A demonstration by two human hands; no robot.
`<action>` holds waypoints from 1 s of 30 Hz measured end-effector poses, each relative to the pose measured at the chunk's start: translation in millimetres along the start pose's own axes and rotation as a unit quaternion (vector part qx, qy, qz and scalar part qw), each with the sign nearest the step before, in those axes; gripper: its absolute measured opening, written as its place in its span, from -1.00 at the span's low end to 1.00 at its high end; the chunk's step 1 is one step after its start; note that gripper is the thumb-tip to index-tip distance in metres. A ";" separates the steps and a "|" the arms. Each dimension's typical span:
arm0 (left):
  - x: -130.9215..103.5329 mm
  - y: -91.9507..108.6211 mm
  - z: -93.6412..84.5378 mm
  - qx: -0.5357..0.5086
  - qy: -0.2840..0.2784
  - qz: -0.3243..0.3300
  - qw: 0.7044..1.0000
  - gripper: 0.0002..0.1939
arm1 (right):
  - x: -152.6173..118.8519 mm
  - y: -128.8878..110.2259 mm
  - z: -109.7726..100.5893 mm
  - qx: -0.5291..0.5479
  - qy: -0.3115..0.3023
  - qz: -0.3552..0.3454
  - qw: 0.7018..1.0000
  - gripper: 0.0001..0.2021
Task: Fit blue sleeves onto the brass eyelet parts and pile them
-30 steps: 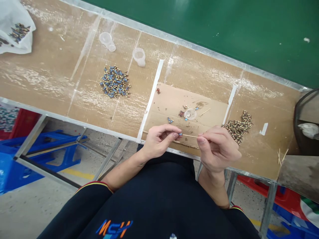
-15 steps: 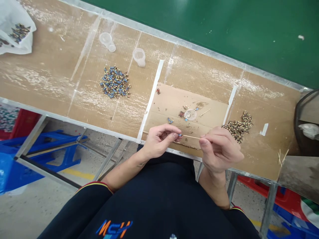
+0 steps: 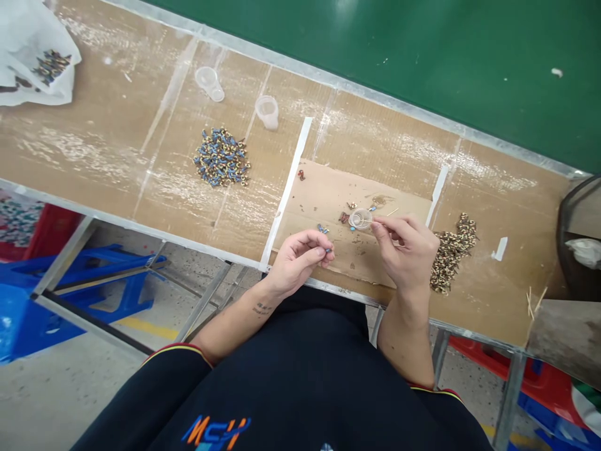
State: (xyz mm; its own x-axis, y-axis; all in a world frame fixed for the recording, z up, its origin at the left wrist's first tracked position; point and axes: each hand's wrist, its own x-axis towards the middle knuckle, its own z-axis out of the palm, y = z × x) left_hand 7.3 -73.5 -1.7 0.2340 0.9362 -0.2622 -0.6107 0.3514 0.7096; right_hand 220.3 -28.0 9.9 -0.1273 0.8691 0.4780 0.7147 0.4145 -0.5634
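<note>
Near the front edge of the table, my left hand (image 3: 303,257) pinches a small blue piece (image 3: 328,250), mostly hidden by the fingertips. My right hand (image 3: 407,247) holds a thin wooden stick (image 3: 367,220) between thumb and forefinger. The stick's far end reaches into a small clear plastic cup (image 3: 360,218) on the cardboard sheet (image 3: 323,194). Beside the cup lie a reddish-brown piece (image 3: 344,217) and bits of blue. A blue-and-gold figure (image 3: 322,229) rests just beyond my left hand.
A heap of blue-and-gold pieces (image 3: 222,158) lies left, a heap of brown-and-gold ones (image 3: 453,254) right. Two clear plastic cups (image 3: 267,113) stand toward the back. A white bag (image 3: 37,56) with pieces sits far left. Several loose sticks (image 3: 534,302) lie far right.
My right hand has moved away from my left, forward to the cup, taking the stick's tip from the blue piece into the cup. My left hand keeps the blue piece, shifted slightly.
</note>
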 end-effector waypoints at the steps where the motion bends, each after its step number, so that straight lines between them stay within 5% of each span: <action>1: -0.2 -0.4 -1.0 -0.001 0.001 -0.002 1.000 -0.59 | -0.4 1.2 1.1 -0.003 -0.010 0.002 1.000 -0.89; 13: 1.3 -2.8 -5.0 0.027 0.036 -0.012 0.999 -0.55 | -8.2 10.5 -6.3 0.012 -0.091 -0.030 0.995 -0.83; 19: 2.7 2.6 -4.1 0.006 0.056 -0.019 0.998 -0.57 | -13.2 58.6 -65.5 -0.116 0.075 0.121 0.983 -0.74; 23: 6.3 1.7 -2.2 0.008 0.057 -0.031 0.998 -0.55 | -20.1 90.4 -94.7 -0.210 -0.034 0.184 0.960 -0.70; 26: 7.0 0.1 -1.1 0.021 0.047 -0.034 0.998 -0.55 | -24.4 102.7 -97.0 -0.237 -0.111 0.191 0.946 -0.71; 30: 4.7 1.0 -2.7 0.038 0.046 -0.017 0.998 -0.56 | -23.9 108.6 -93.1 -0.220 -0.140 0.170 0.950 -0.74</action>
State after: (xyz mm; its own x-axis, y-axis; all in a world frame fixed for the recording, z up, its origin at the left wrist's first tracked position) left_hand 5.8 -68.7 -4.0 0.1811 0.9216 -0.3432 -0.5432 0.3847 0.7463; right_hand 365.0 -28.9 0.0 0.0289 0.9958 0.0864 0.9575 -0.0028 -0.2883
